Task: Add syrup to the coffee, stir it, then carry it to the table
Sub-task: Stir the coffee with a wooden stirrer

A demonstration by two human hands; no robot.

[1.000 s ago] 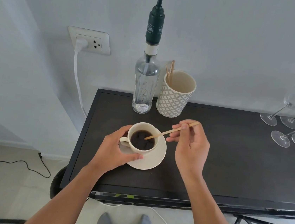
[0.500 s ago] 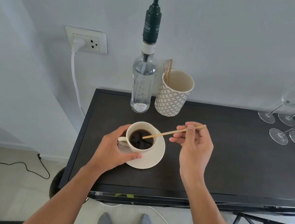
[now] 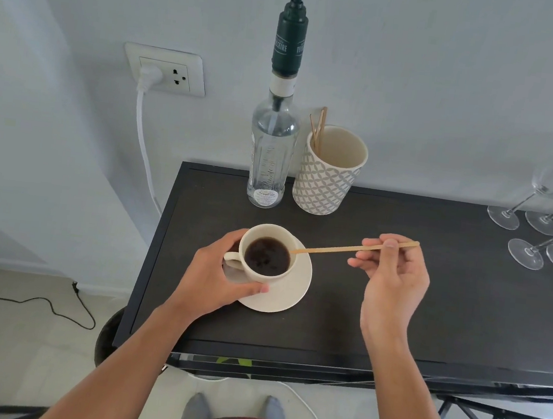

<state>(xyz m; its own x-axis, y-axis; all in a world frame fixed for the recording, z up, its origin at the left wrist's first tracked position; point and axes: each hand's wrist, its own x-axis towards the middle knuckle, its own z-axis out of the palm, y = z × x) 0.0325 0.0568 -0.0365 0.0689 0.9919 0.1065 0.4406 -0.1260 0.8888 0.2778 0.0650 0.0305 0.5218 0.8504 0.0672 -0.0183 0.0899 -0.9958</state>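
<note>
The dark desk (image 3: 394, 309) stands against the wall, and on it, from big to small: the syrup bottle (image 3: 271, 160) with its pump, upright at the back edge; just beside it a patterned tumbler (image 3: 328, 177) with spare sticks; wine glasses (image 3: 549, 219) well apart at the right; then the saucer (image 3: 288, 291) near the front with the cup (image 3: 268, 256) of coffee on it. The left hand (image 3: 211, 281) wraps the cup's handle side, fingers curled around its wall and thumb pressed at the base. The right hand (image 3: 394, 284) pinches a wooden stick (image 3: 339, 249) between thumb and fingertips; its far tip sits at the cup's right rim, above the saucer, not in the coffee. Judging by this, the syrup is likely already in, since the bottle stands untouched, and the stirring looks about finished. Left to do: put the stick down somewhere, then lift cup and saucer and carry them to the table, which is not in view.
</note>
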